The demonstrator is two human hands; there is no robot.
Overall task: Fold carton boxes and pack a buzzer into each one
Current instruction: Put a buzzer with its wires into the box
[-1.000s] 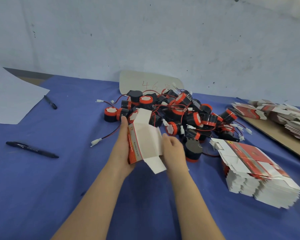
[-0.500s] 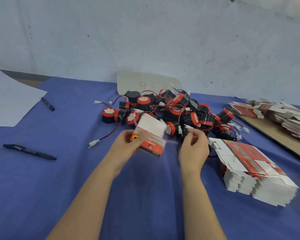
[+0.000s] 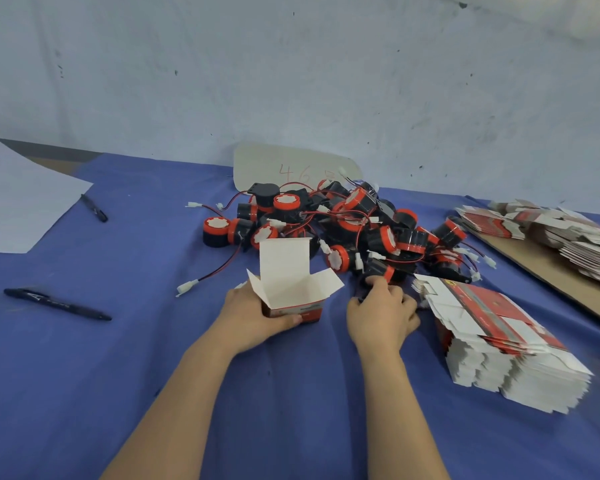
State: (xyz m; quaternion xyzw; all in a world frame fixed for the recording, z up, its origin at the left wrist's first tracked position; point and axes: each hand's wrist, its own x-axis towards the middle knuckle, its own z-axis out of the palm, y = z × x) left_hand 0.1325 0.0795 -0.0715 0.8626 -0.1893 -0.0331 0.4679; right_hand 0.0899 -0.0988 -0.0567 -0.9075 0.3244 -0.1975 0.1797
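My left hand grips a small red and white carton box that stands upright on the blue cloth, its top flaps open and its inside empty. Just right of it, my right hand curls its fingers round a black and red buzzer at the near edge of the buzzer pile. The pile holds several black and red buzzers with red and black wires and white plugs. A stack of flat cartons lies to the right of my right hand.
Two black pens lie on the blue cloth at the left, near a white sheet of paper. More flat cartons sit on a brown board at the far right. A pale card leans on the wall behind the pile.
The carton went from flat to an upright open box set on the cloth in my left hand. My right hand left the carton and reached to a buzzer at the pile's edge.
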